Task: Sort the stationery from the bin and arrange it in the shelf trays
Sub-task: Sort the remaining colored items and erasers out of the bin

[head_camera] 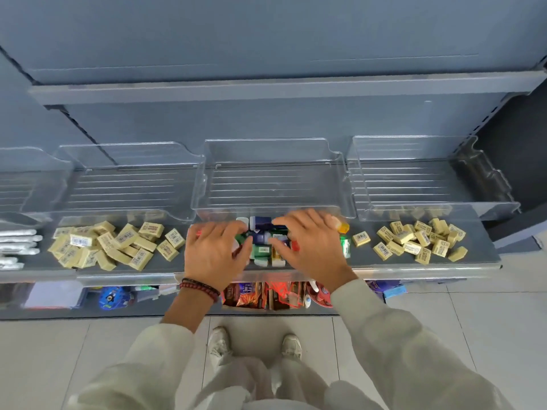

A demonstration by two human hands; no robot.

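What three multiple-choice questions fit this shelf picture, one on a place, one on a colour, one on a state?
1. Both hands are over: A the left eraser heap; B the middle mixed-colour pile; C the floor.
2. The beaded bracelet is: A green; B white; C dark red.
3. The yellow erasers lie: A in loose heaps; B in neat stacks; C in sealed boxes.
Answers: 1 B, the left hand and right hand spread over the mixed-colour pile. 2 C, dark red beads circle the left wrist. 3 A, the yellow erasers lie jumbled at odd angles.
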